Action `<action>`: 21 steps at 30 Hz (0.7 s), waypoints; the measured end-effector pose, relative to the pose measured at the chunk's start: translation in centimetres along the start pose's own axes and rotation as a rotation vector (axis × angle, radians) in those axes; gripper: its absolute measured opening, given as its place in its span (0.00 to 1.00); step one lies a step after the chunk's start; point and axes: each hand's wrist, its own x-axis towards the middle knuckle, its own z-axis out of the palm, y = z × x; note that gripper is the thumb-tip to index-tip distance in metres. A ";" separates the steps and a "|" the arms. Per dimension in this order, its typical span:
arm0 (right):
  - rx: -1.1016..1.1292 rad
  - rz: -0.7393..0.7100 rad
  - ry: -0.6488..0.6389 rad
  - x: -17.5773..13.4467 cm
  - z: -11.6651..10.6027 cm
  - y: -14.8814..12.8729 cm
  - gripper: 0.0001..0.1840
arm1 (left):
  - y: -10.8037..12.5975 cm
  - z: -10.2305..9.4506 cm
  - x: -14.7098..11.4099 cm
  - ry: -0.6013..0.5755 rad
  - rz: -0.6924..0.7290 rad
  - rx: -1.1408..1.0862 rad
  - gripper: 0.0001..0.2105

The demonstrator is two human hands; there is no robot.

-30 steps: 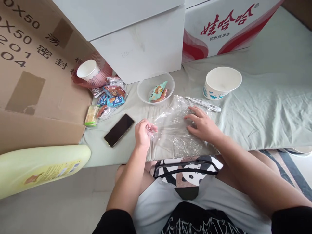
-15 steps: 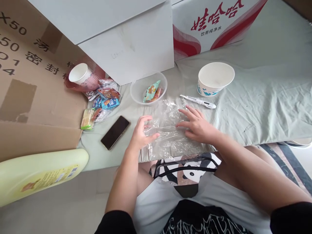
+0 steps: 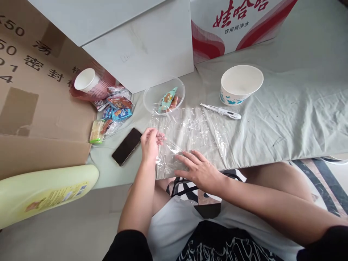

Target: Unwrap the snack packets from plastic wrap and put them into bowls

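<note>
A crinkled clear plastic sheet (image 3: pixel 201 134) lies spread over the front of the cloth-covered table; whether it is a bag or film I cannot tell. My left hand (image 3: pixel 150 143) pinches its left side, fingers pressed together beside the phone. Over the sheet's lower front part rests my right hand (image 3: pixel 198 170), palm down with its fingers spread. Just behind the sheet stands a clear plastic bowl (image 3: pixel 149 99) holding a green snack packet (image 3: pixel 168 99) and a reddish one. A white utility knife (image 3: pixel 220 111) lies at the sheet's far right.
A paper bowl (image 3: pixel 241 85) stands at the back right. To the left are a black phone (image 3: pixel 127 146), several wrapped snacks (image 3: pixel 119 108) and white paper cups (image 3: pixel 86 80) in red wrap. Boxes (image 3: pixel 141 54) line the back; a yellow bottle (image 3: pixel 49 192) juts in at lower left.
My right hand has moved left and toward me across the sheet. My left hand has shifted slightly left, and its fingers have closed on the plastic. The sheet now lies more spread out.
</note>
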 end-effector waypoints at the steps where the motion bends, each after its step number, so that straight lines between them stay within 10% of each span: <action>1: 0.038 -0.008 0.011 0.1 -0.3 0.2 0.20 | -0.1 -0.2 0.2 0.085 0.093 0.003 0.16; 4: 0.196 -0.024 0.080 0.3 -1.7 1.2 0.14 | 0.0 -1.5 -0.4 0.264 0.602 0.082 0.18; 8: 0.364 0.019 0.245 0.2 -3.3 2.7 0.15 | 0.9 -2.9 -4.8 -0.213 1.109 0.378 0.12; 12: 0.468 0.096 0.364 0.3 -3.9 4.2 0.17 | 0.8 -2.1 -8.3 -0.599 1.094 0.825 0.29; 21: 0.543 0.201 0.437 1.0 -4.5 5.5 0.13 | 0.9 -1.9 -5.2 -0.333 0.744 0.542 0.05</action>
